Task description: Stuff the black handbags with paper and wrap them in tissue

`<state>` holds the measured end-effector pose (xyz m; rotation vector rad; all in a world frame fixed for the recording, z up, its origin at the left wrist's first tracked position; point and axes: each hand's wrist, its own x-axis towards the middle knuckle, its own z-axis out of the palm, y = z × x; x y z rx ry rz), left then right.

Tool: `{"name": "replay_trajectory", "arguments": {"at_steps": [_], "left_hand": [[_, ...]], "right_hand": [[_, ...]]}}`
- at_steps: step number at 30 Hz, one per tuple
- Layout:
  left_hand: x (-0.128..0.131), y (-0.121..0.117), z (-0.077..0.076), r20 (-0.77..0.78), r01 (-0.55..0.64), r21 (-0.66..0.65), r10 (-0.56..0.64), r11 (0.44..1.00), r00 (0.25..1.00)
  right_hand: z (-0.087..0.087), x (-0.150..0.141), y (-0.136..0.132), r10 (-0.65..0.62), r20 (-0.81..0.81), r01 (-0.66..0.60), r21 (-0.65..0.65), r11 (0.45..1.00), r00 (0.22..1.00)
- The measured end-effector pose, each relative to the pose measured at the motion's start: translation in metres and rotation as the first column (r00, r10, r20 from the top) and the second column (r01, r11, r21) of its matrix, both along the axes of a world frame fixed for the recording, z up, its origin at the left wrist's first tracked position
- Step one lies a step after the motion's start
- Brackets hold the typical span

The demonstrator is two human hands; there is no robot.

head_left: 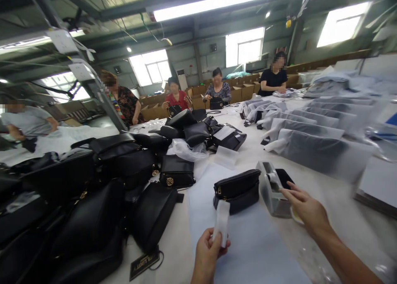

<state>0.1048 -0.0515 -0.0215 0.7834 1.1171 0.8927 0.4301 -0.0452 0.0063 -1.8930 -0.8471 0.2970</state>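
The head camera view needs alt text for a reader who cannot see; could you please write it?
A person's left hand holds a whitish strip before a black pouch; the right hand is at a grey holder. Black bags are heaped on the left of the table, wrapped bags line the right, and co-workers are beyond.

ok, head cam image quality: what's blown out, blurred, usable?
Head view: fluorescent tube and window glare blown out; black handbags at left dark, low in detail; clear plastic at right edge smeared; strong tilt; black zip pouch and white strip in the left hand comparatively legible.
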Motion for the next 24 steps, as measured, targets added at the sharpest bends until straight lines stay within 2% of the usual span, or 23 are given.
{"name": "replay_trajectory", "arguments": {"at_steps": [2,5,7,10,12,15,18,20,22,24], "left_hand": [[0.0,0.0,0.001,-0.002,-0.002,0.009,0.002,1.0,1.0],[0.0,-0.002,0.005,-0.018,-0.006,0.01,0.006,1.0,1.0],[-0.001,-0.003,0.007,-0.023,0.013,0.002,-0.013,1.0,1.0],[-0.001,-0.003,0.008,-0.033,0.018,-0.006,-0.019,1.0,0.999],[0.0,-0.002,0.007,-0.043,-0.002,-0.008,0.002,1.0,0.999],[0.0,-0.001,0.004,-0.045,-0.009,-0.015,0.008,1.0,0.999],[-0.001,-0.001,0.006,-0.048,-0.012,-0.003,0.012,1.0,0.999],[-0.003,-0.002,0.008,-0.049,0.009,0.012,-0.008,1.0,0.999],[-0.004,-0.004,0.011,-0.049,0.035,0.035,-0.034,0.999,0.998],[-0.004,-0.005,0.013,-0.053,0.043,0.058,-0.04,0.997,0.998]], "right_hand": [[0.013,-0.011,-0.01,-0.036,-0.067,0.038,0.017,0.999,0.997],[0.019,-0.026,-0.026,-0.031,-0.374,0.076,0.106,0.991,0.927],[0.012,-0.035,-0.034,0.026,-0.571,0.087,0.17,0.982,0.821],[-0.006,-0.042,-0.042,0.077,-0.695,0.072,0.183,0.981,0.715],[-0.019,-0.042,-0.041,0.066,-0.694,0.066,0.163,0.984,0.717],[-0.034,-0.033,-0.037,0.035,-0.629,0.068,0.139,0.988,0.776],[-0.041,-0.027,-0.037,0.024,-0.584,0.048,0.108,0.993,0.811],[-0.036,-0.036,-0.041,0.07,-0.516,-0.03,0.085,0.996,0.854],[-0.023,-0.058,-0.047,0.197,-0.433,-0.183,0.075,0.98,0.879],[-0.005,-0.09,-0.05,0.377,-0.399,-0.378,0.079,0.922,0.836]]}}
